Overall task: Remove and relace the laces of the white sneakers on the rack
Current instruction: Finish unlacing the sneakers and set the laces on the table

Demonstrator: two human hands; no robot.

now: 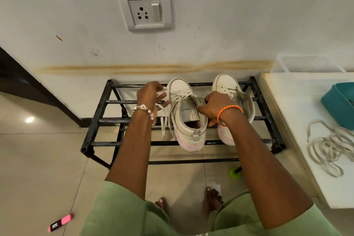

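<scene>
Nearest to me lies a pink marker (pixel 61 222) on the floor tiles, well clear of the work; I ignore it. Above it my two forearms reach to the black rack (pixel 92 120), where both white sneakers stand on the top bars, toes to the wall.

My right hand (pixel 216 107) is curled on the collar and tongue of the left sneaker (pixel 188 120), thumb inside the opening, fingers clamped on the rim; I judge that it steadies the shoe. My left hand (pixel 151 96) pinches the lace (pixel 165 120) between thumb and forefinger near the upper eyelets, its other fingers spread loose; the lace ends hang down past the bars.

The step in hand, as I read it, is drawing this lace out; I would pull one crossing at a time, straight out of its eyelet, keeping the right hand firm so the shoe does not tip off the bars; a hard tug at an angle could drag it sideways.

The right sneaker (pixel 229 90) looks already unlaced; a loose lace (pixel 325 149) lies heaped on the white counter (pixel 287 120) at my right, just short of a teal tub (pixel 339 101).
</scene>
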